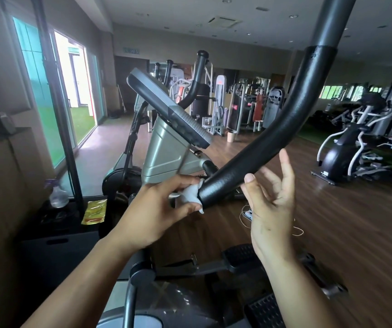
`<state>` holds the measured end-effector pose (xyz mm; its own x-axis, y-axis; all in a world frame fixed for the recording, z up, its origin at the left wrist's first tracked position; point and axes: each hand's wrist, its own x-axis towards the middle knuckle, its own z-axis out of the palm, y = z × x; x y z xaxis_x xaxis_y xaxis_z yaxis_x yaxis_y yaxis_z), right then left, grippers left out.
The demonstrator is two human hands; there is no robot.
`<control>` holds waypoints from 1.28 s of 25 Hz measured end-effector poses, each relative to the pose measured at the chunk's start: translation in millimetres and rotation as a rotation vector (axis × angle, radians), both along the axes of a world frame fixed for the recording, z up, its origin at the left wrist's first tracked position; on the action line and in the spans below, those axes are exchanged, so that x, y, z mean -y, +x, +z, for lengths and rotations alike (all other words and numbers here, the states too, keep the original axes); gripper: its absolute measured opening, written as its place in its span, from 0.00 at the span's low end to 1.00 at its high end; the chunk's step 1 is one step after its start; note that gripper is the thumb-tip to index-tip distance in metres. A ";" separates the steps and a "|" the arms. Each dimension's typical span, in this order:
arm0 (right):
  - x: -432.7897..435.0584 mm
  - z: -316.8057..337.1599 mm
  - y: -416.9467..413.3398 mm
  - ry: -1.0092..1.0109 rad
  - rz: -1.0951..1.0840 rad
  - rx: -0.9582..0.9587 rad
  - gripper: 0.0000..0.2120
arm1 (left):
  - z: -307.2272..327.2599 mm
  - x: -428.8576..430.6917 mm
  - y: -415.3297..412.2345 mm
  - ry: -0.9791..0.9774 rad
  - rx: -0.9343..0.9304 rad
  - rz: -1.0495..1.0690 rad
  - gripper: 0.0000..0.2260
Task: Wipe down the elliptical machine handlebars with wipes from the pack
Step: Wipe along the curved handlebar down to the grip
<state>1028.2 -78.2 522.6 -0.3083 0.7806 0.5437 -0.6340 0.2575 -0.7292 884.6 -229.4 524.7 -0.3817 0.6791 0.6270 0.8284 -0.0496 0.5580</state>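
White wipe (191,196), gripped in the left hand (157,209), presses the lower end of the black foam handlebar (273,136); the right hand (270,200) hangs open just beside. Wrap it round, slide upward firmly; yellow pack (94,212) sits farther left

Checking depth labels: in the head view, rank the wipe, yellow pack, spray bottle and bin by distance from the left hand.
1. wipe, held in the left hand.
2. yellow pack, low to the left.
3. spray bottle, farther left, beyond the pack.
4. bin, far back in the gym.
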 end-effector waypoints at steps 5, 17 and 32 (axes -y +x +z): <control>-3.9 -2.3 2.3 -0.009 0.046 -0.026 0.33 | -3.4 4.2 7.1 0.008 -0.049 0.089 0.18; -29.3 -12.1 19.0 0.100 0.179 0.025 0.24 | 9.4 22.1 46.1 0.096 -0.094 0.417 0.15; -94.8 -16.0 82.0 0.640 0.264 0.508 0.04 | 22.6 -18.2 153.2 0.015 -0.171 0.459 0.14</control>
